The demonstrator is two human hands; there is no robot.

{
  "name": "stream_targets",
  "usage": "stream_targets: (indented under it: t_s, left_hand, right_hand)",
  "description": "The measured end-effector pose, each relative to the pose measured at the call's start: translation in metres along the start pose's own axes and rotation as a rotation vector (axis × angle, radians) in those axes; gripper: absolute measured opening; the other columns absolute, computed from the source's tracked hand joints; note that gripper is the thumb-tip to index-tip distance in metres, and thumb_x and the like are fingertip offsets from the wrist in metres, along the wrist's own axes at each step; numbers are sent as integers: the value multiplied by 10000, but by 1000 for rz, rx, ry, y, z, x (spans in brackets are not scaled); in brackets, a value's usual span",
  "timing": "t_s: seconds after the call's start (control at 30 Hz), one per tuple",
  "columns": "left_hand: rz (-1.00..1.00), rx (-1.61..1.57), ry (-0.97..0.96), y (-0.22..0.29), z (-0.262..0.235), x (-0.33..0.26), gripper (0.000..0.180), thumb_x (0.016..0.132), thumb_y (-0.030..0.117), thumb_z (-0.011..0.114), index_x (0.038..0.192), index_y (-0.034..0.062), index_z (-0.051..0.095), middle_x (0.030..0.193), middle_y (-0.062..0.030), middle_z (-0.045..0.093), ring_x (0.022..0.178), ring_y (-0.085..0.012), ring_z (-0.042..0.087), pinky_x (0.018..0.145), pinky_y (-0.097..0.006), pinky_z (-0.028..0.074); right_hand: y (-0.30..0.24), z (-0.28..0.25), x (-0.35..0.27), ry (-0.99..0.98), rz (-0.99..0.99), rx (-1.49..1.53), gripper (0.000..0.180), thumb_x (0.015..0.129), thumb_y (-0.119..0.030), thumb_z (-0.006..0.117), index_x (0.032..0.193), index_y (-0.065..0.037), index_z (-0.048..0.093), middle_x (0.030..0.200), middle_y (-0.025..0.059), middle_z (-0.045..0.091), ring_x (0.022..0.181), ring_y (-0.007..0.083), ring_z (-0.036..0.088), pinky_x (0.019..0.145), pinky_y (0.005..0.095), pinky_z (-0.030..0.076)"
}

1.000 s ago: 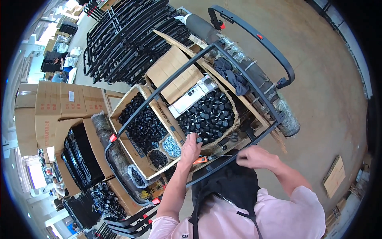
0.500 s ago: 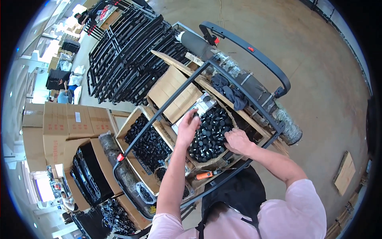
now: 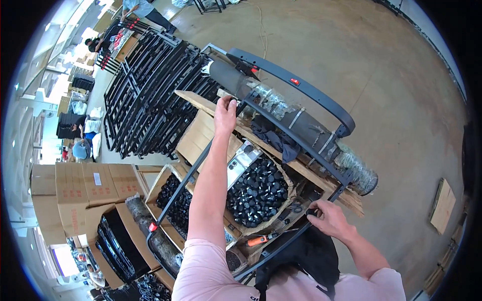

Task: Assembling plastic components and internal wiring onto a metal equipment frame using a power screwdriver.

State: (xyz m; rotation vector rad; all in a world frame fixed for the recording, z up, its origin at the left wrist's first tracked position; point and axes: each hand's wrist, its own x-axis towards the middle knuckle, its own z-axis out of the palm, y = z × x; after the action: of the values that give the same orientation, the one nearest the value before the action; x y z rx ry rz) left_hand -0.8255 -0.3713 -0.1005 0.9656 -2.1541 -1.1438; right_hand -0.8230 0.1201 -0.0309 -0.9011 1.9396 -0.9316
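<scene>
A black tubular metal frame [image 3: 286, 131] lies across open boxes. My left hand [image 3: 225, 116] is stretched out to its far corner, fingers pinched together; a small dark piece shows at the fingertips, too little to name. At the near right tube, my right hand [image 3: 329, 219] pinches a black round-headed foot [image 3: 312, 212]. Between my arms an open carton holds many black round-headed feet [image 3: 258, 193], some with shiny metal studs. Beside them lies a silver-white flat piece [image 3: 243, 161]. More small black parts [image 3: 173, 193] fill a box to the left, partly behind my left forearm.
An orange-handled tool [image 3: 258, 241] lies near my apron. Behind the frame are a wooden board [image 3: 321, 180], a dark cloth [image 3: 273, 138], a wrapped roll [image 3: 296, 120] and a curved black bar [image 3: 306, 88]. Stacked black frames [image 3: 150, 95] and cartons [image 3: 75, 195] stand left.
My left hand has moved from the carton out to the frame's far corner. My right hand has left the carton for the near right tube, with a black foot now visible in it.
</scene>
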Motion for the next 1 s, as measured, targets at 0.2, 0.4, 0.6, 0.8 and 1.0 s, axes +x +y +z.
stream_targets:
  t_s: [0.2,0.4,0.6,0.8,1.0]
  left_hand:
    - [57,-22,-95,-4,14,-5,328,1052,199,650,1308,-5,644,1188,-129,731,1112,-200,686,996,-329,526]
    - [86,-9,-153,7,15,-8,325,1031,151,652,1342,56,662,1218,-110,730,1116,-210,694,994,-344,532]
    - [147,-103,-210,2,11,-3,334,1018,62,569,1323,82,706,1218,-121,703,1186,-243,653,1065,-335,476]
    - [141,-157,-251,-6,10,2,298,1028,125,587,1278,113,747,1296,-121,650,1270,-228,576,1092,-345,446]
    - [53,-258,-171,-8,18,-2,350,1028,136,658,1377,112,672,1196,-49,675,1089,-152,600,986,-312,486]
  right_hand:
    - [3,-13,-5,95,2,-27,324,869,-226,778,1109,-28,690,875,117,664,797,266,657,742,414,545]
    - [-4,-21,0,143,36,-29,329,867,-200,781,1128,-24,685,912,124,676,805,263,662,752,415,551]
    - [0,-19,-7,268,-2,-88,330,838,-157,797,1125,-36,688,909,99,667,787,245,654,742,405,541]
    - [5,-19,-15,303,74,-98,329,865,-158,767,1155,-30,680,928,118,676,852,270,668,793,414,549]
    - [5,-28,-21,374,115,-123,333,856,-134,768,1163,-33,688,921,116,673,844,268,666,789,402,552]
